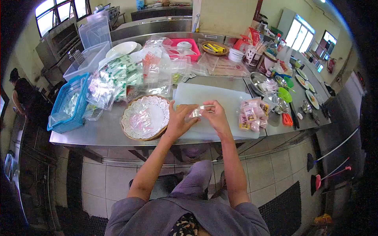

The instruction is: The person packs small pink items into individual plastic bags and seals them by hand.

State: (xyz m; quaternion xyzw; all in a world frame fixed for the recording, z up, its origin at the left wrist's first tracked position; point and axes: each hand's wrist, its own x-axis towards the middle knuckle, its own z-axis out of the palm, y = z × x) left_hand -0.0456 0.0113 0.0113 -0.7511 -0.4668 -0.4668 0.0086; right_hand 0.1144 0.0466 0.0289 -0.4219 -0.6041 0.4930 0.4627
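Observation:
Between my two hands is a small clear plastic bag (pixel 195 113), held just above the white cutting board (pixel 224 94). My left hand (pixel 182 121) pinches one side of it with thumb and fingertips. The other side is gripped by the bent fingers of my right hand (pixel 215 117). Whether anything lies inside the bag is too small to tell. Close to my left hand stands a round wicker basket (pixel 124 126) lined with a white paper doily, with small clear bags (pixel 142 121) lying in it. On the board's right end sits a pile of pink packets (pixel 252 114) with yellow labels.
At the left are a blue plastic basket (pixel 63 125) and a heap of green-and-white packets (pixel 118 74). A pink tray (pixel 191 48) and a basket of yellow-handled tools (pixel 214 48) stand behind. Metal bowls (pixel 258 80) and plates are at the right. Another person (pixel 29 94) stands far left.

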